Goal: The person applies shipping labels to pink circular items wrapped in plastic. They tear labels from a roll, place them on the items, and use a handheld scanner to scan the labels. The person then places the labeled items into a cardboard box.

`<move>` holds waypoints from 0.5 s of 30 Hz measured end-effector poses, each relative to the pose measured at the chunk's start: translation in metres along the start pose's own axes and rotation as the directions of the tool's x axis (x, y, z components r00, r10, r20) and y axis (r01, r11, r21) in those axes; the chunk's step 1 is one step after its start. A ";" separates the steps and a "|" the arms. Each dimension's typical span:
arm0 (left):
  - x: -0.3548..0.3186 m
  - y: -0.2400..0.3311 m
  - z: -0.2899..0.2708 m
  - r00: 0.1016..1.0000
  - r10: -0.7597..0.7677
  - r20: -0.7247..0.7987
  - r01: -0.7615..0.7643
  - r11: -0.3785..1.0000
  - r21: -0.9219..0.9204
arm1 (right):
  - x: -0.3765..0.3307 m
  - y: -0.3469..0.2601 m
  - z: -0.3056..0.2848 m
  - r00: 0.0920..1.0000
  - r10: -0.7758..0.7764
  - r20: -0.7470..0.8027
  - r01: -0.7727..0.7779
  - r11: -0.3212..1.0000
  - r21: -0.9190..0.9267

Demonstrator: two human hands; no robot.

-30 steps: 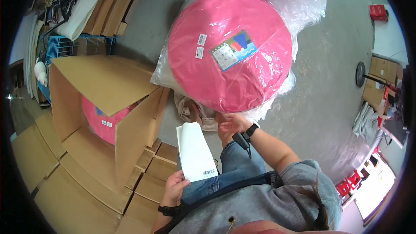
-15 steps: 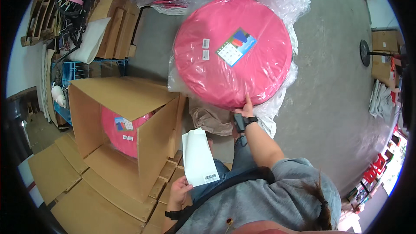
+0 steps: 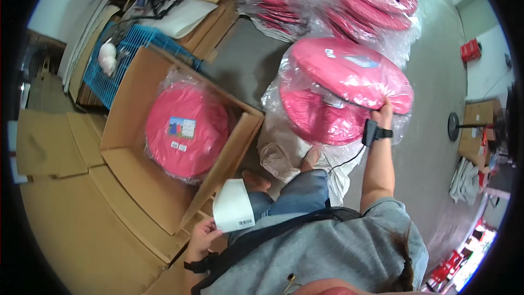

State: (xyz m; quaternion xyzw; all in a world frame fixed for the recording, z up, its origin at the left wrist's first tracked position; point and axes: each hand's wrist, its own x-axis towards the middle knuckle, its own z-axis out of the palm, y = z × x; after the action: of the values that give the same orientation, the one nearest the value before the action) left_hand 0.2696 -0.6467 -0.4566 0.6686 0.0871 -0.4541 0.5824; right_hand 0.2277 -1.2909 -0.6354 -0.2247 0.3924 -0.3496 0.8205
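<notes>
One grey floor (image 3: 436, 76) spreads beneath everything. At 9 o'clock stands one open carton (image 3: 143, 186), its mouth facing up, with one visible pink round pack inside, the boxed pack (image 3: 188, 131). Two piles of similar packs rise at the top: a left pile (image 3: 278, 8) at 12 o'clock and a right pile (image 3: 371, 0) at 1 o'clock, their layers too overlapped to count. Toward 2 o'clock are two more in clear plastic — an upper pack (image 3: 352, 74), tilted, over a lower pack (image 3: 308, 114). One blue wire cage (image 3: 131, 49) sits at 10 o'clock, just beside the carton. One white paper (image 3: 233, 207) is between 6 and 7 o'clock, and two small white stickers (image 3: 178, 146) lie on the boxed pack.

At 3 o'clock the right hand (image 3: 384, 113) grasps the upper pack's near rim, fingers curled about it; that arm reaches well forward, a dark device (image 3: 373, 133) strapped at its wrist. At 7 o'clock the left hand (image 3: 204, 235) stays close to the body — fingers and thumb pinching the paper's lower left corner.
</notes>
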 end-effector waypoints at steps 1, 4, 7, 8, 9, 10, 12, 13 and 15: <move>-0.012 0.005 -0.015 0.999 0.023 -0.028 -0.023 1.000 -0.007 | -0.020 -0.009 0.021 0.998 -0.067 0.019 0.067 0.998 0.019; -0.050 0.006 -0.050 0.970 0.185 -0.155 -0.207 0.967 -0.145 | -0.107 -0.050 0.089 0.994 -0.101 0.031 0.101 0.995 -0.005; -0.080 0.006 -0.090 0.924 0.326 -0.198 -0.372 0.886 -0.277 | -0.210 -0.078 0.116 0.982 -0.166 0.090 0.175 0.979 -0.101; -0.083 0.010 -0.100 0.898 0.368 -0.240 -0.427 0.862 -0.273 | -0.242 -0.089 0.120 0.976 -0.191 0.104 0.203 0.973 -0.112; -0.089 0.012 -0.112 0.871 0.397 -0.290 -0.470 0.845 -0.255 | -0.272 -0.097 0.124 0.973 -0.202 0.110 0.215 0.969 -0.122; -0.089 0.006 -0.124 0.841 0.422 -0.339 -0.525 0.789 -0.320 | -0.297 -0.102 0.137 0.973 -0.205 0.106 0.220 0.962 -0.160; -0.087 -0.005 -0.146 0.768 0.460 -0.445 -0.629 0.670 -0.393 | -0.337 -0.103 0.163 0.969 -0.211 0.125 0.233 0.953 -0.192; -0.086 -0.010 -0.156 0.729 0.473 -0.494 -0.676 0.609 -0.415 | -0.353 -0.100 0.171 0.963 -0.223 0.149 0.249 0.950 -0.190; -0.082 -0.012 -0.171 0.647 0.377 -0.663 -0.747 0.488 -0.451 | -0.399 -0.083 0.207 0.873 -0.364 0.324 0.468 0.811 -0.351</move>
State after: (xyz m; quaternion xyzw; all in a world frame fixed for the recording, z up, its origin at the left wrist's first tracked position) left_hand 0.3011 -0.4625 -0.4227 0.4762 0.1585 0.0205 0.8647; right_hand 0.1817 -1.0263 -0.2657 -0.5170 0.2959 -0.3992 0.6970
